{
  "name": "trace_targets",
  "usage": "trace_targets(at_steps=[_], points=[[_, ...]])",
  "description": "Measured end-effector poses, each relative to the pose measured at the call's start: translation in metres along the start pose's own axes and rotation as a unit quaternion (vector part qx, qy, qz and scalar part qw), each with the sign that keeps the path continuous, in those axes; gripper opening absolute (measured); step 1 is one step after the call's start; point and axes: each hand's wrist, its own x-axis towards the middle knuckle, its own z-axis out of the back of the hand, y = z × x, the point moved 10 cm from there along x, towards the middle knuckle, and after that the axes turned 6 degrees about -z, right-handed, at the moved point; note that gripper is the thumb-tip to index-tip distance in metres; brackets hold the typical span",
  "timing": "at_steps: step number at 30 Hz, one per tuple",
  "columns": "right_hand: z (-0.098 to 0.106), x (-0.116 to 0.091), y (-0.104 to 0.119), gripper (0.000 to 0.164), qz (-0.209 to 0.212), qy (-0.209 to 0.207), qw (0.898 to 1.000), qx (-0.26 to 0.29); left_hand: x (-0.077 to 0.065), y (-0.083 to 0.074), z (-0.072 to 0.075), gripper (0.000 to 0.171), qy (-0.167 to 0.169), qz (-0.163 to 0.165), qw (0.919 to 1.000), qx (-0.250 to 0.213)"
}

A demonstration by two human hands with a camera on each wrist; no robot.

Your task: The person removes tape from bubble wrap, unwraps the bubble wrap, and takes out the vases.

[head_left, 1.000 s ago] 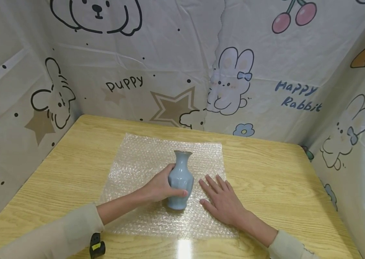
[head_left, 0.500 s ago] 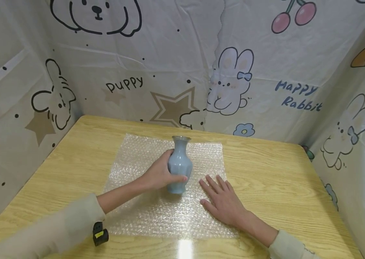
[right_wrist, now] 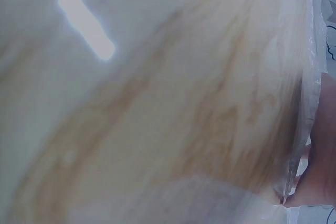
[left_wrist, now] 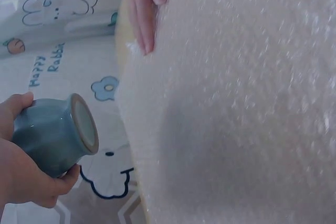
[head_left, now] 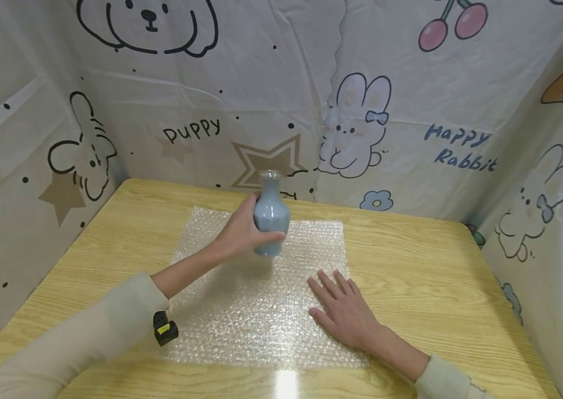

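Observation:
A glossy pale-blue vase (head_left: 271, 213) with a narrow neck and flared lip is held upright above the bubble wrap sheet (head_left: 241, 321). My left hand (head_left: 242, 228) grips its body from the left side, thumb across the front. In the left wrist view the base of the vase (left_wrist: 55, 135) shows clear of the sheet, and a shadow falls on the wrap. My right hand (head_left: 346, 310) rests flat with spread fingers on the right edge of the wrap. Seen from the right wrist, part of that hand (right_wrist: 317, 156) lies at the wrap's edge.
The sheet lies flat on a yellow wood-grain table (head_left: 411, 266). A printed cloth (head_left: 187, 83) with puppies, rabbits and stars hangs around the back and sides. A small black device (head_left: 165, 330) with a yellow mark sits under the left wrist.
My left hand has lifted the vase up and away, toward the back of the table. It was lower, over the middle of the wrap. My right hand has stayed in place.

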Motion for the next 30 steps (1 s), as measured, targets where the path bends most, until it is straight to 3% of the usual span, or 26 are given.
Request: trace_targets(at_steps=[9, 19, 24, 30], points=[[-0.001, 0.0, -0.001, 0.061, -0.003, 0.002, 1.0, 0.002, 0.008, 0.004, 0.011, 0.095, -0.025, -0.005, 0.9997, 0.004], [-0.001, -0.001, 0.0, 0.061, 0.0, -0.003, 1.0, 0.003, 0.015, 0.011, 0.014, 0.096, -0.061, -0.052, 0.9948, 0.064], [0.0, -0.001, 0.001, 0.061, 0.0, -0.005, 1.0, 0.006, 0.017, 0.017, 0.015, 0.094, -0.074, -0.046, 0.9903, 0.108], [-0.001, -0.001, 0.001, 0.061, 0.002, -0.001, 1.0, 0.004, 0.022, 0.024, 0.017, 0.093, -0.091, -0.032, 0.9887, 0.115]])
